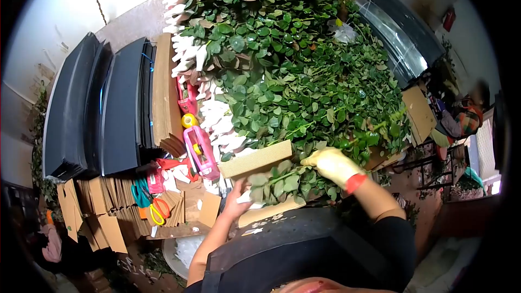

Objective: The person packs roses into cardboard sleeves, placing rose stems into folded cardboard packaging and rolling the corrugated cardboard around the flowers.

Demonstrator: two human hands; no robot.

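Observation:
My left hand [236, 202] is bare and closes around the white-sleeved head end of a leafy rose stem [279, 183]. A yellow glove with a red band at the wrist covers my right hand [330, 166]; its fingers pinch the stem side of the same leafy stem. Between my hands lies a ridged cardboard strip [258, 160], just beyond the leaves. A second pale cardboard piece [271, 212] is close to my apron, below the stem. Ahead rises a large heap of rose stems [309, 76], their white-sleeved heads [220, 122] pointing left.
Left of the heap are a pink tape dispenser [199, 152], a yellow tape roll [189, 120] and yellow-handled scissors [159, 211]. Dark boxes [126, 106] and folded cardboard [167, 92] stand farther left. Another person [467, 119] is at the far right.

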